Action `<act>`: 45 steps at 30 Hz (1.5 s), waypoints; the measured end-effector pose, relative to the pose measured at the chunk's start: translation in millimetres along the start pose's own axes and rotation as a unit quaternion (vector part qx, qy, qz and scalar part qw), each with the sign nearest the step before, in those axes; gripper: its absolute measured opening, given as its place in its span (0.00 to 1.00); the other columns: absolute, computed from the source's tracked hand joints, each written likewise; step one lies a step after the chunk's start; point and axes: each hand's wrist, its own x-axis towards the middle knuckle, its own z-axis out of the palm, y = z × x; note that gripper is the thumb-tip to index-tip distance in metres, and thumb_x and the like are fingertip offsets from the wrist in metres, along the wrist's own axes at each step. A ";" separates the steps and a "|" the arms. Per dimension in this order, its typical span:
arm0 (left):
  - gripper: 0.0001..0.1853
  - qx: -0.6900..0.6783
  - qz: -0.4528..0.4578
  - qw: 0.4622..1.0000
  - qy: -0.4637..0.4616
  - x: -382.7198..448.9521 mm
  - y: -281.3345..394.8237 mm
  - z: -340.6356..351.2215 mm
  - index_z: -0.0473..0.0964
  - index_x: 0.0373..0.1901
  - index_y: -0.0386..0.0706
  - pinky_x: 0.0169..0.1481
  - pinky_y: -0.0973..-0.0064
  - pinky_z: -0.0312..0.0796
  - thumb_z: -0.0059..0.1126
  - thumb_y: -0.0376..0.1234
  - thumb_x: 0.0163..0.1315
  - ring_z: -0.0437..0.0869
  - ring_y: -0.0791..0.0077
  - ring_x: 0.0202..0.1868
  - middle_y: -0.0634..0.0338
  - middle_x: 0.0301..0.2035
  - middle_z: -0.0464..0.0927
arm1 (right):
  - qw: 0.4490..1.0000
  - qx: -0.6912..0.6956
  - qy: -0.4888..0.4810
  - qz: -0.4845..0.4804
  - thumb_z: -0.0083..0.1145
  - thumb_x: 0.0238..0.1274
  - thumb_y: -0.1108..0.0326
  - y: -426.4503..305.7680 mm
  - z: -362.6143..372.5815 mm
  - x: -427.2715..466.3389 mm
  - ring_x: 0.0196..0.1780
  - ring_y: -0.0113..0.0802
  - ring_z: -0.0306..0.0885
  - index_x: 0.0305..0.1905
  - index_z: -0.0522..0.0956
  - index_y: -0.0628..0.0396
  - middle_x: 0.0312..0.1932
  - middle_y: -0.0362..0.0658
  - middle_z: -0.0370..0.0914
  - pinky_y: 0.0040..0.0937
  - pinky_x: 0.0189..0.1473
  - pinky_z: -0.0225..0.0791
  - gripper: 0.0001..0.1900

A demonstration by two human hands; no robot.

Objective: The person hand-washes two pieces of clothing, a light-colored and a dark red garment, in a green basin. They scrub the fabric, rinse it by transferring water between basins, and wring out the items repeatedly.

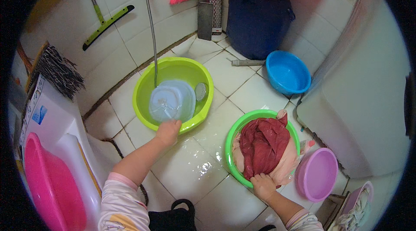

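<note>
A yellow-green plastic basin (138, 101) on the tiled floor holds water, and a translucent bluish-white plastic container (172, 101) lies in it. My left hand (169, 132) is closed at this basin's near rim, apparently on the container's handle, which is mostly hidden. A shower head (201, 91) and its hose (152, 29) reach into the same basin. To the right, a bright green basin (229, 143) holds wet dark red cloth (265, 143) and pale pink cloth (286, 162). My right hand (263, 186) grips the red cloth's edge at the near rim.
Wet floor tiles (201, 166) lie between the basins. A blue basin (287, 73) and a pink-purple basin (317, 175) stand at the right. A large pink basin (52, 182) is at left, below a mop (60, 68). A dark blue bin (260, 24) stands at the back.
</note>
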 end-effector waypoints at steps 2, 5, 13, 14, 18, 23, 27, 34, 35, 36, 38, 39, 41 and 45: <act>0.14 0.004 0.018 1.000 -0.010 -8.7 12.6 -4.1 0.70 0.39 0.37 0.41 0.53 0.76 0.58 0.25 0.49 0.83 0.47 0.41 0.46 0.35 0.79 | 1.000 0.007 0.009 -0.001 0.56 0.53 0.65 -0.2 1.2 -0.8 0.42 0.45 0.76 0.37 0.75 0.50 0.34 0.44 0.75 0.46 0.43 0.70 0.07; 0.14 -0.015 0.027 0.999 -0.034 -21.5 28.3 -9.1 0.70 0.38 0.37 0.41 0.53 0.76 0.59 0.25 0.48 0.84 0.47 0.40 0.45 0.34 0.79 | 1.000 0.008 0.014 0.001 0.56 0.53 0.65 -1.8 2.6 -1.3 0.43 0.45 0.76 0.37 0.75 0.50 0.35 0.44 0.76 0.46 0.44 0.70 0.07; 0.18 -0.080 -0.009 0.993 -0.089 0.3 49.5 -36.8 0.73 0.50 0.38 0.47 0.51 0.76 0.58 0.36 0.59 0.84 0.46 0.44 0.44 0.39 0.82 | 0.999 0.033 -0.025 0.022 0.54 0.55 0.66 -21.0 3.9 4.4 0.48 0.45 0.76 0.41 0.75 0.52 0.39 0.45 0.77 0.46 0.48 0.70 0.09; 0.20 -0.116 -0.017 0.990 -0.082 21.2 48.7 -38.8 0.73 0.54 0.40 0.49 0.52 0.76 0.56 0.38 0.62 0.84 0.45 0.45 0.45 0.41 0.83 | 0.999 0.035 -0.030 0.028 0.54 0.55 0.66 -24.2 4.1 4.9 0.48 0.45 0.76 0.41 0.75 0.52 0.39 0.45 0.77 0.46 0.48 0.70 0.09; 0.20 -0.034 -0.026 0.992 -0.117 96.2 43.2 -21.6 0.79 0.54 0.44 0.49 0.55 0.77 0.50 0.42 0.65 0.86 0.51 0.46 0.51 0.44 0.85 | 0.997 0.038 -0.041 0.056 0.53 0.55 0.67 -30.3 4.2 6.9 0.48 0.45 0.76 0.42 0.75 0.53 0.40 0.46 0.77 0.46 0.50 0.70 0.09; 0.15 0.180 -0.034 0.959 -0.218 141.0 53.4 27.6 0.85 0.47 0.49 0.46 0.61 0.77 0.51 0.39 0.65 0.86 0.60 0.50 0.57 0.50 0.84 | 0.996 0.050 -0.045 0.055 0.54 0.55 0.66 -30.7 2.4 6.5 0.49 0.46 0.76 0.42 0.75 0.53 0.40 0.46 0.77 0.46 0.51 0.70 0.10; 0.14 0.196 -0.108 0.956 -0.193 135.6 51.2 23.1 0.85 0.47 0.51 0.45 0.62 0.74 0.53 0.38 0.64 0.86 0.61 0.49 0.58 0.46 0.86 | 0.997 0.044 -0.041 0.051 0.55 0.55 0.64 -33.2 3.7 5.6 0.50 0.46 0.76 0.44 0.76 0.53 0.41 0.47 0.77 0.46 0.51 0.70 0.11; 0.10 0.278 -0.068 0.958 -0.013 80.1 -25.9 -30.5 0.83 0.40 0.46 0.45 0.59 0.73 0.52 0.34 0.63 0.85 0.56 0.45 0.54 0.47 0.77 | 0.996 0.050 -0.043 0.061 0.55 0.56 0.63 -32.3 5.9 5.4 0.50 0.46 0.77 0.44 0.76 0.54 0.42 0.48 0.78 0.46 0.52 0.70 0.12; 0.11 0.232 -0.085 0.969 0.010 74.8 -41.4 -36.7 0.80 0.44 0.43 0.44 0.56 0.74 0.52 0.30 0.62 0.84 0.52 0.46 0.53 0.49 0.75 | 0.996 0.056 -0.047 0.060 0.55 0.56 0.64 -31.5 5.8 5.6 0.50 0.46 0.77 0.44 0.76 0.54 0.42 0.48 0.78 0.46 0.52 0.70 0.12; 0.13 0.152 -0.130 0.978 0.064 67.1 -55.4 -41.5 0.75 0.48 0.42 0.46 0.53 0.74 0.54 0.29 0.60 0.84 0.50 0.46 0.51 0.49 0.75 | 0.995 0.058 -0.047 0.062 0.55 0.56 0.64 -30.9 5.2 6.0 0.50 0.46 0.77 0.44 0.76 0.54 0.42 0.48 0.78 0.46 0.52 0.70 0.12; 0.23 0.004 -0.218 0.962 0.167 54.8 -76.1 -48.9 0.67 0.56 0.41 0.48 0.48 0.75 0.56 0.26 0.56 0.83 0.44 0.47 0.47 0.49 0.74 | 0.995 0.056 -0.048 0.065 0.55 0.56 0.64 -30.4 4.3 6.6 0.50 0.46 0.77 0.44 0.76 0.54 0.43 0.48 0.78 0.46 0.52 0.70 0.12; 0.27 -0.008 -0.248 0.949 0.193 52.0 -83.3 -51.3 0.62 0.58 0.41 0.46 0.48 0.76 0.57 0.25 0.55 0.83 0.43 0.46 0.45 0.50 0.74 | 0.995 0.052 -0.050 0.065 0.55 0.55 0.64 -30.4 3.9 6.8 0.51 0.46 0.77 0.43 0.76 0.54 0.42 0.48 0.78 0.46 0.52 0.70 0.12; 0.35 -0.050 -0.351 0.913 0.200 44.8 -95.0 -55.1 0.54 0.63 0.41 0.43 0.47 0.77 0.58 0.23 0.52 0.83 0.42 0.45 0.42 0.51 0.73 | 0.996 0.049 -0.049 0.064 0.55 0.55 0.64 -31.1 3.1 7.1 0.50 0.46 0.77 0.43 0.76 0.54 0.42 0.48 0.78 0.46 0.52 0.70 0.11; 0.32 -0.329 -0.514 0.785 0.104 33.6 -110.8 -37.8 0.53 0.63 0.38 0.31 0.56 0.80 0.52 0.27 0.56 0.85 0.48 0.39 0.39 0.48 0.74 | 0.996 0.049 -0.041 0.063 0.55 0.55 0.65 -32.3 1.1 7.0 0.50 0.45 0.77 0.43 0.77 0.54 0.42 0.47 0.78 0.45 0.52 0.70 0.11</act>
